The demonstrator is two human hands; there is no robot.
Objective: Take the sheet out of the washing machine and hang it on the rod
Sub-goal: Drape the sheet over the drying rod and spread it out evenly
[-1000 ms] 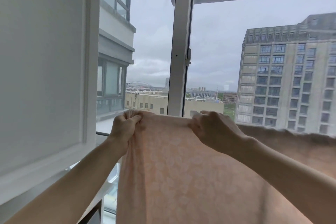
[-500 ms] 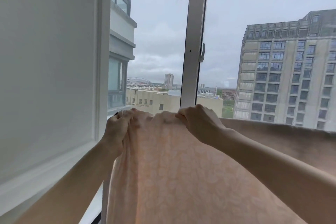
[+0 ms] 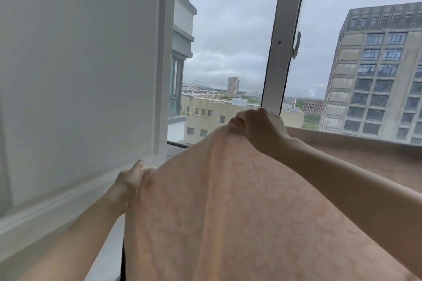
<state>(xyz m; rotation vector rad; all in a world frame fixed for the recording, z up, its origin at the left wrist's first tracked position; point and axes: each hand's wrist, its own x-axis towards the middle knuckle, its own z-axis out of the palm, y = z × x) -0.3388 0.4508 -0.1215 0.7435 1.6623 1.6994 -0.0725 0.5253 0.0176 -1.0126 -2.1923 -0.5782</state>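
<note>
A pale peach patterned sheet (image 3: 228,201) fills the lower middle of the head view and drapes away to the right along the window. My right hand (image 3: 258,128) grips its top fold at the centre, knuckles up. Lower and to the left, my left hand (image 3: 133,178) pinches the sheet's left edge beside the white wall panel. A short piece of dark rod (image 3: 177,143) shows left of the sheet, just under the window; the sheet hides the remainder of it.
A white panelled wall (image 3: 80,75) stands close on the left. Ahead is a window with a white frame post (image 3: 280,48) and a latch (image 3: 296,45); buildings lie outside. A ledge runs below the window.
My left hand has dropped down the sheet's left edge, away from the top fold. My right hand still holds the top. The view has shifted left and closer to the wall.
</note>
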